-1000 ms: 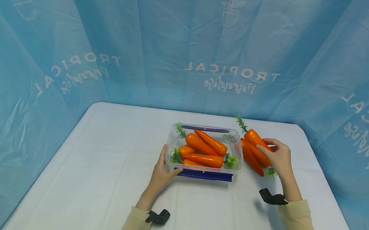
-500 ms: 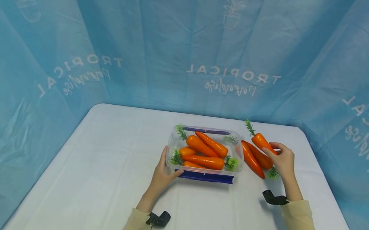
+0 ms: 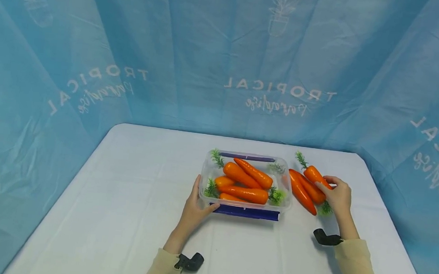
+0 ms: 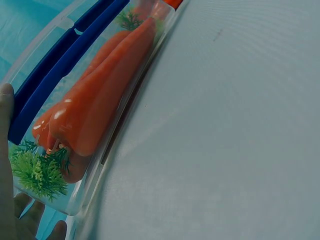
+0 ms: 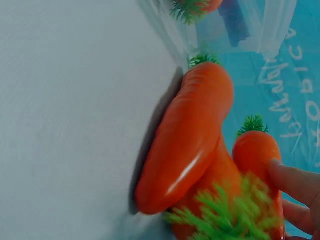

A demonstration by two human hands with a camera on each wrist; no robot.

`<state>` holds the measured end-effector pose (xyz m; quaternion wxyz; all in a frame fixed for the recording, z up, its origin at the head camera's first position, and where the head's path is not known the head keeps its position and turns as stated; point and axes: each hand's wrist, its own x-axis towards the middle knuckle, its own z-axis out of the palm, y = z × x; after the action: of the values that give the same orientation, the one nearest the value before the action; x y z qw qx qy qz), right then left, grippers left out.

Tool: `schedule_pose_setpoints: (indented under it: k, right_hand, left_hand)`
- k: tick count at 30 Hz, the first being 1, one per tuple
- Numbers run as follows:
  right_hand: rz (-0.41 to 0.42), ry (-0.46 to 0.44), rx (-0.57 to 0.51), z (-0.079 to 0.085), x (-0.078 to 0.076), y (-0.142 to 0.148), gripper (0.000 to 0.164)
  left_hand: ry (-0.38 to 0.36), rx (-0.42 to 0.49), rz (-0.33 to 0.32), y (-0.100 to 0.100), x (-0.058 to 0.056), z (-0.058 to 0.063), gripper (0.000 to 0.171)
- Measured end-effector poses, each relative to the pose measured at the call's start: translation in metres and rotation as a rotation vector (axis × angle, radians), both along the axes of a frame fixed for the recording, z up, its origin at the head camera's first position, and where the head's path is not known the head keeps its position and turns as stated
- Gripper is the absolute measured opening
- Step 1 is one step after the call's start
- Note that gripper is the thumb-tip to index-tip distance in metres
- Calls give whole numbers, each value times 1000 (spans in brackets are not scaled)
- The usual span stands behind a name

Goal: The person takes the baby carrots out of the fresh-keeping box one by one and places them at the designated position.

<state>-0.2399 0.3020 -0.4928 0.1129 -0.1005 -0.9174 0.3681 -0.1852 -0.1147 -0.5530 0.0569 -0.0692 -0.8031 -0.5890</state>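
Right hand on a carrot, left hand at the box

Nearest: two pale yellow sleeves, a black wrist mount at each cuff. Both forearms reached across a white table.

Left hand was at the near left corner of the clear box, thumb on the blue flap along its front, fingers along the left wall; thumb and fingers stood apart, clamped round that corner. Several orange carrots lay inside with green tops poking out among them.

Right hand, beyond the box's right side: thumb and fingers clamped on the single carrot near its narrow end, leafy top pointing away. Could not tell whether that carrot touched the table. Just beside it, two loose carrots leaned together on the cloth, between the right hand and the box.

Farthest: blue curtain behind the table, white mirrored lettering reading "Tropical Paradise".
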Motion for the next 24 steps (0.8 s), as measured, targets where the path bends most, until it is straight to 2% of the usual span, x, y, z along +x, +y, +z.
schedule_pose_setpoints:
  k: [18, 24]
  right_hand:
    - [11, -53, -1, -18, -2, 6, 46]
    - [17, -26, 9, -26, 0, 7, 45]
  left_hand:
    - [7, -14, -5, 0, 1, 0, 104]
    - [9, -11, -5, 0, 1, 0, 105]
